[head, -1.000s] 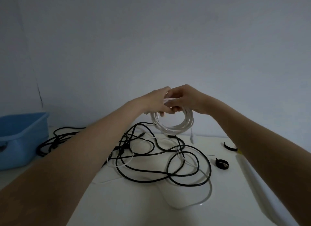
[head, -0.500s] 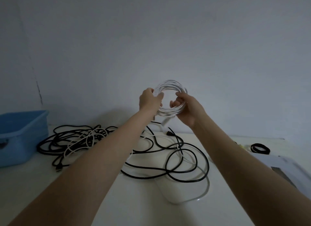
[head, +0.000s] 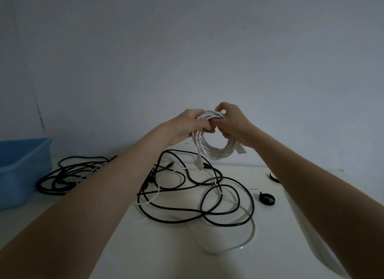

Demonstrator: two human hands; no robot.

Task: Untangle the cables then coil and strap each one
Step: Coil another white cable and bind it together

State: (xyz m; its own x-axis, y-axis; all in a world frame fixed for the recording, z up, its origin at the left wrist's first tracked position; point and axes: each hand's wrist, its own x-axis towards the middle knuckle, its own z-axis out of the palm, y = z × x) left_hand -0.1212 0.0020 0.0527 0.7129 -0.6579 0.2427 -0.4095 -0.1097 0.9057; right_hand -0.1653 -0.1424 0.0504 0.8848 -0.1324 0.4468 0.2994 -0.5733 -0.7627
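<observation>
The white cable coil [head: 215, 142] is hanging in the air above the counter [head: 187, 253], gathered into several loops, with one plug end [head: 199, 161] dangling from its lower left and another end sticking out at its lower right. The left hand [head: 188, 125] is gripping the top of the coil with curled fingers, and the right hand [head: 231, 121] is pinching the same top section just beside it, so both grips are closing around the bundled loops. Judging from this, the coiling of this cable is nearly finished and the strapping step is coming up.

The next move is probably calling for one hand to hold the loops together alone while the other reaches for a strap [head: 267, 198] lying on the counter to the right; a second strap [head: 274, 178] is lying farther back. The loops could spring apart if the hold loosens.

Below the coil, black cables [head: 207, 195] are lying tangled on the counter with a thin white cable [head: 154, 192] running through them. Another black bundle [head: 66, 177] is sitting near the blue tub [head: 22, 170] at the left.
</observation>
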